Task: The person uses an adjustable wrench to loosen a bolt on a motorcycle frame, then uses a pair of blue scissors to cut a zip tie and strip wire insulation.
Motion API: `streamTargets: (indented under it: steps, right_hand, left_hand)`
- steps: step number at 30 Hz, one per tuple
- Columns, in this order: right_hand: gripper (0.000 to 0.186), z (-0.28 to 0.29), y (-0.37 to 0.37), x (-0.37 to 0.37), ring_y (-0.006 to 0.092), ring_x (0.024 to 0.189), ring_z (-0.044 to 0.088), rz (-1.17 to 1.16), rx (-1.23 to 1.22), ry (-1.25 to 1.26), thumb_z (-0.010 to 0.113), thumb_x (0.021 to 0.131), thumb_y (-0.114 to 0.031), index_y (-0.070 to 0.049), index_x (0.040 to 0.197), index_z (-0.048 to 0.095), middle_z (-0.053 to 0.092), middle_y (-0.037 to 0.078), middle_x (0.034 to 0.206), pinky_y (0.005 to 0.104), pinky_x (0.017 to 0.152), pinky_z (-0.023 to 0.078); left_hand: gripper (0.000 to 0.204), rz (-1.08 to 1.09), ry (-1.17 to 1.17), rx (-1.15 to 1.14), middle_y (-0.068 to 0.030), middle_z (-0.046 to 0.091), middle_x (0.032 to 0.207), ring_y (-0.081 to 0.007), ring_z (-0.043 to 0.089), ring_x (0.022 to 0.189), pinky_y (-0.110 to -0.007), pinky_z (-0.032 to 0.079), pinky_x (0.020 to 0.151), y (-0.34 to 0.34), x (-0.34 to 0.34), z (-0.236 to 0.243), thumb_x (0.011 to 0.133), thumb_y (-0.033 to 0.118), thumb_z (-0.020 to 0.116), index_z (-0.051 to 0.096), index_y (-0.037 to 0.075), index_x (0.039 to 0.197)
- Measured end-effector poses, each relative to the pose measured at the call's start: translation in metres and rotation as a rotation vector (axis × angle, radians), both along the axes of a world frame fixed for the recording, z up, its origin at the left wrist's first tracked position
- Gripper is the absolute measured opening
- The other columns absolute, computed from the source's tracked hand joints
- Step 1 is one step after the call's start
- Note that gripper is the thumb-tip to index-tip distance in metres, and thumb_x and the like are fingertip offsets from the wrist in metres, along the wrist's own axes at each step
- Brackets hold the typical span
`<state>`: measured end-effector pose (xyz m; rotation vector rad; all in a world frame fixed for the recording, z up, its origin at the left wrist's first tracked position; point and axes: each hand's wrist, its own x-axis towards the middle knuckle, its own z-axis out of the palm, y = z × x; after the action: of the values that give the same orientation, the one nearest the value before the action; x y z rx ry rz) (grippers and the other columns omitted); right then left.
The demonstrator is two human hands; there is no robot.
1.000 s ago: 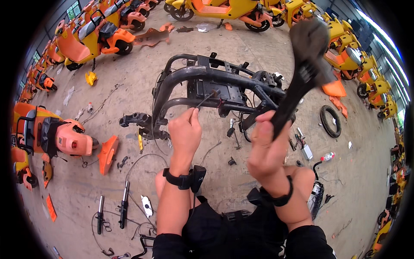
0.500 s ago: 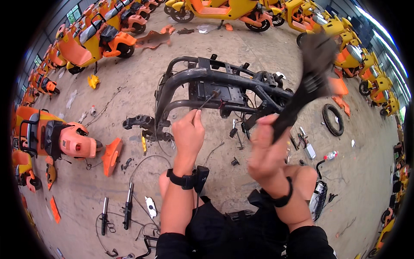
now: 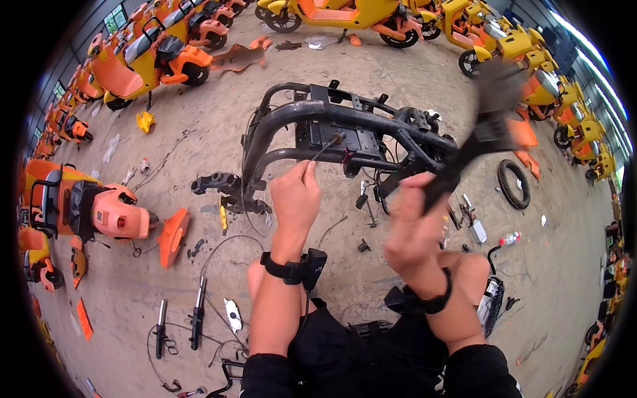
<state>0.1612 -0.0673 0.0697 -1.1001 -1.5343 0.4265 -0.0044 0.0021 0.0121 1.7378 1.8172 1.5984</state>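
Observation:
My left hand [image 3: 294, 199] is closed, thumb and finger pinching a thin metal rod [image 3: 324, 150]. The rod's thicker brownish far end [image 3: 338, 137] lies over the flat black plate in the middle of a black scooter frame [image 3: 285, 119]; whether it touches the plate I cannot tell. In my closed right hand [image 3: 417, 229] is a large black adjustable wrench [image 3: 470, 149], gripped by its handle. Its head is raised up and to the right, above the floor beside the frame, and is blurred by motion.
Loose parts lie around me: fork tubes [image 3: 198, 315], an orange panel [image 3: 174, 237], a tyre [image 3: 513, 184], a yellow-handled tool [image 3: 223, 217] and cables. A plastic bottle [image 3: 509, 238] is at the right. Orange and yellow scooters [image 3: 126, 66] stand around the hall.
My view has shifted slightly, moving the frame and floor items a little in the picture. The wrench head is still raised and blurred. Both hands keep their holds.

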Motion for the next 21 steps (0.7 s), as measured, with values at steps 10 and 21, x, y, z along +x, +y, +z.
streamTargets:
  steps: [10, 21]
  right_hand:
    - [0.014, 0.033, -0.002, 0.006, 0.0196, 0.053, 0.053, 0.036, -0.129, -0.091, 0.048, 0.099, -0.012, -0.002, 0.107, 0.051, 0.054, 0.011, 0.067, 0.0336, 0.051, 0.041]
    - [0.017, -0.015, 0.008, 0.006, 0.0446, 0.065, 0.06, 0.143, -0.48, -0.29, 0.051, 0.097, -0.014, -0.002, 0.109, 0.052, 0.06, 0.025, 0.075, 0.0459, 0.054, 0.044]
  left_hand:
    - [0.017, 0.042, 0.058, -0.012, -0.0216, 0.061, 0.065, -0.0296, 0.059, 0.052, -0.034, 0.044, 0.052, -0.007, -0.008, 0.004, 0.086, 0.012, 0.066, 0.07, -0.004, 0.091]
    - [0.015, 0.019, 0.11, 0.108, -0.0227, 0.061, 0.068, -0.0358, 0.06, 0.058, -0.038, 0.044, 0.054, 0.002, -0.004, 0.0, 0.086, 0.012, 0.065, 0.07, -0.002, 0.089]
